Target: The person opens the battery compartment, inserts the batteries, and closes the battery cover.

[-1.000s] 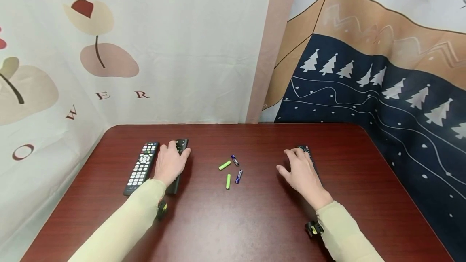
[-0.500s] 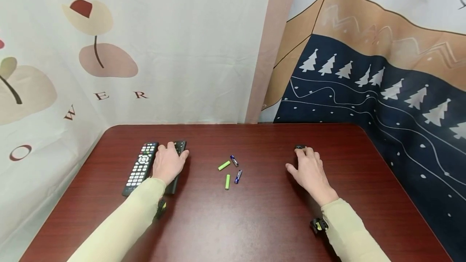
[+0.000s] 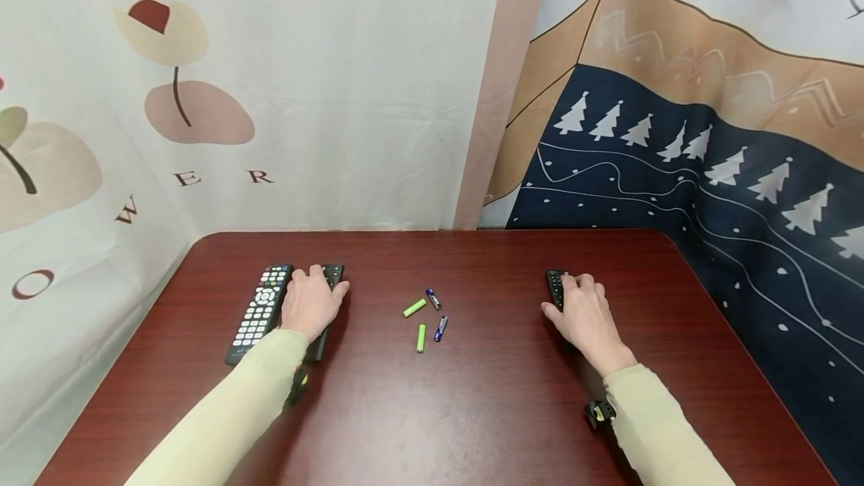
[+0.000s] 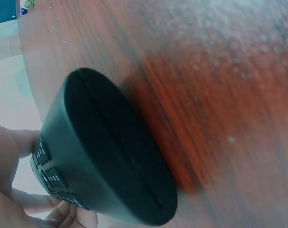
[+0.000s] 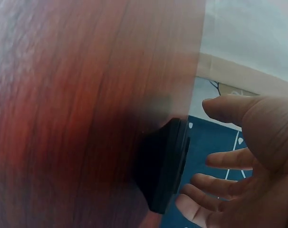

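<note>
1 left hand gripping, 1 right hand loose

Left of centre, a white-buttoned remote lies beside the left hand, which holds a dark remote. Mid-frame: 2 green batteries, 2 blue batteries. Right of centre, the right hand's fingers partly cover a small remote on the worktop.

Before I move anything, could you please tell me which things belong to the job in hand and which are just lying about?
Likely in the job:
middle remote, gripped by the left hand
far-right remote, near the right hand

Apparently just lying about:
white-buttoned remote
two green batteries
two blue batteries
</note>
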A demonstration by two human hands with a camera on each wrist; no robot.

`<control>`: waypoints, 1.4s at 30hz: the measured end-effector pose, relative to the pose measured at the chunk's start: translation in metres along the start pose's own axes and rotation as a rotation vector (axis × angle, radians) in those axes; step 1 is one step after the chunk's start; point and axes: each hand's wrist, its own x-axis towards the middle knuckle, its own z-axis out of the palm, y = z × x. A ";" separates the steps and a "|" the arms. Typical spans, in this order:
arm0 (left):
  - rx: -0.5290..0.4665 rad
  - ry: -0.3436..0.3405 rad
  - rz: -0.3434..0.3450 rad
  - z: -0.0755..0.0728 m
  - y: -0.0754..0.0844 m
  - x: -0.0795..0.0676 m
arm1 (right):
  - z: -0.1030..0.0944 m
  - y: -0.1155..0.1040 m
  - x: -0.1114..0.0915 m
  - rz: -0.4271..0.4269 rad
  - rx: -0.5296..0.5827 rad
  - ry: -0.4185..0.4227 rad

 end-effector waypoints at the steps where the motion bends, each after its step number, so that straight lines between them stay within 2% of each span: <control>1: 0.004 0.001 0.001 0.000 0.000 0.001 | 0.000 0.001 0.000 0.003 0.000 -0.004; 22: 0.042 -0.030 -0.034 0.005 -0.002 0.005 | 0.000 0.011 0.004 0.067 0.001 -0.099; 30: 0.072 -0.027 -0.028 0.006 -0.002 0.006 | 0.001 0.012 0.005 0.077 -0.010 -0.134; 42: 0.097 -0.002 0.000 0.007 -0.004 0.006 | 0.001 0.007 0.008 0.107 -0.005 -0.138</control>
